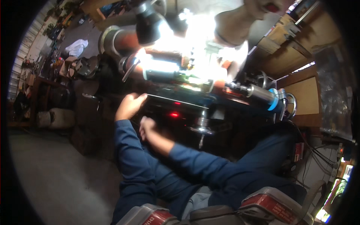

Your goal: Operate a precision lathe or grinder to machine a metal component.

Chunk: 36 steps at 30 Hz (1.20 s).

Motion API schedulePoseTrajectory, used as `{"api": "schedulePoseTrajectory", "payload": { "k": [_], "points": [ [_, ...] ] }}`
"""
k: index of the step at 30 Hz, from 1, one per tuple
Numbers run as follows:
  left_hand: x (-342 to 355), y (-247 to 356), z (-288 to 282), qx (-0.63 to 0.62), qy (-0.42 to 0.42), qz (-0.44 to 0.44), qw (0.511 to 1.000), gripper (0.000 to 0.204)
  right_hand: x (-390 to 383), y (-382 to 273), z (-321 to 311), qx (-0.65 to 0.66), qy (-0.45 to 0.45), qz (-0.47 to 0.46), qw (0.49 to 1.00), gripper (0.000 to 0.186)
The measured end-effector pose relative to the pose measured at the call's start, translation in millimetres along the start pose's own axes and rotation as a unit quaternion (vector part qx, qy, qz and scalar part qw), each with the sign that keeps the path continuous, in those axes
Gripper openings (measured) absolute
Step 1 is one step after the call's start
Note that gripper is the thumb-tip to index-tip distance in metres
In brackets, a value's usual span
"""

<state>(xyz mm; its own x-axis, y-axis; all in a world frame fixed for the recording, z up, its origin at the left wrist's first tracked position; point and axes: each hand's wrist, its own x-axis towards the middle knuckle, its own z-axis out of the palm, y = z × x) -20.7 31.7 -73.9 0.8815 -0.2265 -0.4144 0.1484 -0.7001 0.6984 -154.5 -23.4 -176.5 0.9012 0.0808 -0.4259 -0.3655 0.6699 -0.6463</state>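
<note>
While the left hand (129,106) is laid with fingers loosely curled on the lathe (187,88) edge, the right hand (147,127) is clenched below it, grasping nothing visible; adjustment is judged underway, a control grip being required next.

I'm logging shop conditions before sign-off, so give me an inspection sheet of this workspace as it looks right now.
Surface: concrete floor, grey and dusty.
Job's things: lathe, its top washed out by glare; chrome handle on its front.
Clutter: shelves of tools at far left, white rag.
Grippers: left hand rests on the lathe's front edge; right hand closed just below it, contents hidden.
Cables: wires hang at right.
Surroundings: wooden panels at right.
</note>
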Motion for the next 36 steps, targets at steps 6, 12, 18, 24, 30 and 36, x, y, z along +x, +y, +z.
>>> {"api": "schedulePoseTrajectory", "payload": {
  "k": [6,12,18,24,30,36],
  "points": [
    [-57.9,-30.2,-15.5,0.059,0.089,-0.022,0.994,0.040,-142.2,-59.0,-56.2,-0.554,-0.234,-0.169,0.781,0.048],
    [-153.5,-20.7,26.9,0.238,0.132,-0.119,0.955,0.036,-242.2,-265.0,-132.3,-0.536,0.030,-0.357,0.764,0.024],
    [-182.7,27.9,103.3,0.338,0.340,0.089,0.873,0.041,-260.1,-349.9,-248.5,-0.600,0.411,-0.515,0.454,0.050],
    [-159.5,90.5,176.3,0.184,0.022,0.090,0.979,0.063,-231.2,-335.1,-278.7,-0.579,0.429,-0.487,0.493,0.048],
    [-121.9,74.7,207.8,0.240,0.055,0.084,0.966,0.047,-234.6,-367.5,-260.7,-0.608,0.421,-0.432,0.516,0.037],
    [-105.8,81.5,208.2,0.265,0.012,0.094,0.960,0.031,-235.2,-403.9,-254.2,-0.655,0.428,-0.306,0.543,0.031]
  ]
}}
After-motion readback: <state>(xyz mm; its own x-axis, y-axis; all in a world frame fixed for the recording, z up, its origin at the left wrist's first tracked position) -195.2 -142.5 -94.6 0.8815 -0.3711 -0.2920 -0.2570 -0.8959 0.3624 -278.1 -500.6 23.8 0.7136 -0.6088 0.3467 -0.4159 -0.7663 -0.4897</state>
